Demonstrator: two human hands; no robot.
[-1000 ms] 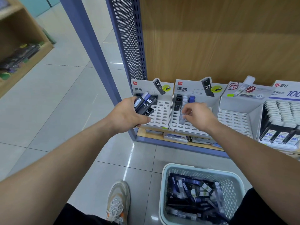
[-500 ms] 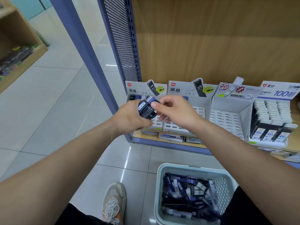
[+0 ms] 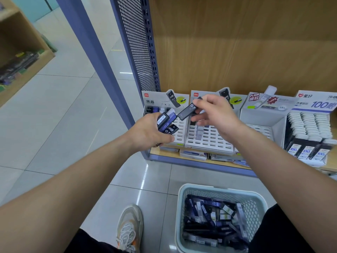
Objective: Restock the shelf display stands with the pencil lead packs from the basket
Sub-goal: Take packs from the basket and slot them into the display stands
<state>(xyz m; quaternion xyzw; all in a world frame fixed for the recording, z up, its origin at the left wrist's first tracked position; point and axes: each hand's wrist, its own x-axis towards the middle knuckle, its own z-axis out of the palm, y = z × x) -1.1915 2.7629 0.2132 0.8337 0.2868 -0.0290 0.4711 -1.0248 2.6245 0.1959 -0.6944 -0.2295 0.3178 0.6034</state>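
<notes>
Left hand [image 3: 149,132], centre frame, is clenched round a bunch of packs [image 3: 166,123]: dark cases, one showing "HB 0.7", one showing a barcode label. Right hand [image 3: 217,115], just right of it, pinches a single pack [image 3: 187,109] between thumb and fingertips. This dark case marked "0.7" is tilted and held in the air above the stands, touching neither stand. Hands are near each other but apart. Behind them, on the low shelf [image 3: 182,157], the left stand [image 3: 180,134] has a few packs in its top row and mostly bare slots. The middle stand [image 3: 211,143] has a few packs up top, blurred, with the rest of its slots bare. Further right is a third stand [image 3: 262,114], slots partly hidden by the right arm. At the right edge of the frame a fourth stand [image 3: 310,128] is full of white-capped packs. The basket [image 3: 184,194] sits on the floor [image 3: 63,106] at lower centre-right, with loose packs [image 3: 213,220] piled inside. A shoe [image 3: 129,229] is left of the basket.
</notes>
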